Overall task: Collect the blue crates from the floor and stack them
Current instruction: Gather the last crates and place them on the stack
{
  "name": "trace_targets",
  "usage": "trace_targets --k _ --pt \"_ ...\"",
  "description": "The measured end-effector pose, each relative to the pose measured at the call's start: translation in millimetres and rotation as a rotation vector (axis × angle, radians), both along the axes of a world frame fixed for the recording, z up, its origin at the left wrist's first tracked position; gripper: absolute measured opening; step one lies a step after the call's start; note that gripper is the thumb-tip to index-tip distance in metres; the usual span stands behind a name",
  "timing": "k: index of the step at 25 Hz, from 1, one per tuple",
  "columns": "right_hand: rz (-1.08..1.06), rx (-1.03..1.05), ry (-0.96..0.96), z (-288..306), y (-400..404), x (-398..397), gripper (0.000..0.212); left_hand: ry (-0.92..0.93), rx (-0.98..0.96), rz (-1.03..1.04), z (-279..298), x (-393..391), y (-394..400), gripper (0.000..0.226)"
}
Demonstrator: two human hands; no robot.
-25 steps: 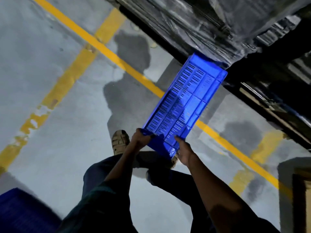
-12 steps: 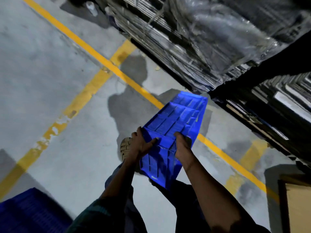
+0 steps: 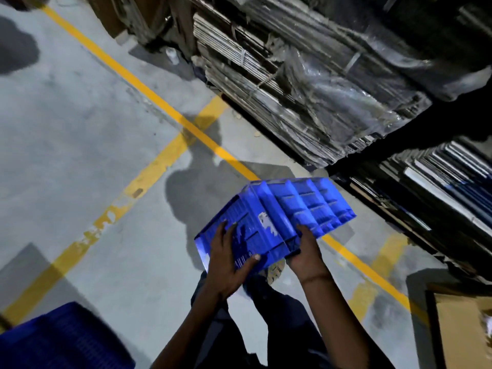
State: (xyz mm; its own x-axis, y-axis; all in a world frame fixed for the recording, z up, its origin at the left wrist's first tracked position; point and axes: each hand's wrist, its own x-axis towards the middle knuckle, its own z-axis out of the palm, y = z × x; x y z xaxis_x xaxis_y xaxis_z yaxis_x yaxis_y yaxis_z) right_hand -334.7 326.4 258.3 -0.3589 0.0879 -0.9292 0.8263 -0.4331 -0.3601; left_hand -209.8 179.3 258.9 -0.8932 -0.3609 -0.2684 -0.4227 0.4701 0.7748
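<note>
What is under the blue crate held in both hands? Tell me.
Under the blue crate, gripped by the left hand and right hand, lie grey floor, its shadow, a yellow line and a shoe. The rest is covered.

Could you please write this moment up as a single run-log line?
phase: carrying | left hand: grips blue crate | right hand: grips crate's near end | crate: off floor, tilted | other blue crate: lower left
</note>
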Motion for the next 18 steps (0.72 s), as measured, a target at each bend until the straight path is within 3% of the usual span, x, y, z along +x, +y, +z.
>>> trace_targets --k 3,4,6,9,13,15,18 --pt "0.0 -0.055 0.088 54.1 -17.7 3.1 0.038 0.081 -0.066 -0.062 33.5 9.7 -12.7 0.089" --pt "-0.064 -0.074 0.067 67.8 -26.2 2.6 0.032 0.126 -0.098 -0.071 43.2 9.8 -19.4 0.086" --pt "-0.181 -0.145 0.032 100.5 -47.3 0.9 0.018 0.217 -0.199 -0.089 57.8 3.6 -36.9 0.072" --pt "-0.203 -0.208 0.041 133.1 -69.8 8.7 0.014 0.243 -0.415 -0.117 78.9 -7.0 -71.8 0.053" --pt "-0.23 -0.287 -0.04 166.3 -91.6 16.9 0.021 0.484 -0.612 -0.076 116.7 -8.4 -109.5 0.018" --pt "-0.182 -0.31 -0.018 181.5 -100.9 15.8 0.027 0.574 -0.612 -0.041 133.8 -9.6 -121.1 0.025" --pt "-0.087 -0.444 0.011 194.4 -106.1 18.1 0.034 0.522 -0.619 -0.074 153.5 -10.7 -132.9 0.031"
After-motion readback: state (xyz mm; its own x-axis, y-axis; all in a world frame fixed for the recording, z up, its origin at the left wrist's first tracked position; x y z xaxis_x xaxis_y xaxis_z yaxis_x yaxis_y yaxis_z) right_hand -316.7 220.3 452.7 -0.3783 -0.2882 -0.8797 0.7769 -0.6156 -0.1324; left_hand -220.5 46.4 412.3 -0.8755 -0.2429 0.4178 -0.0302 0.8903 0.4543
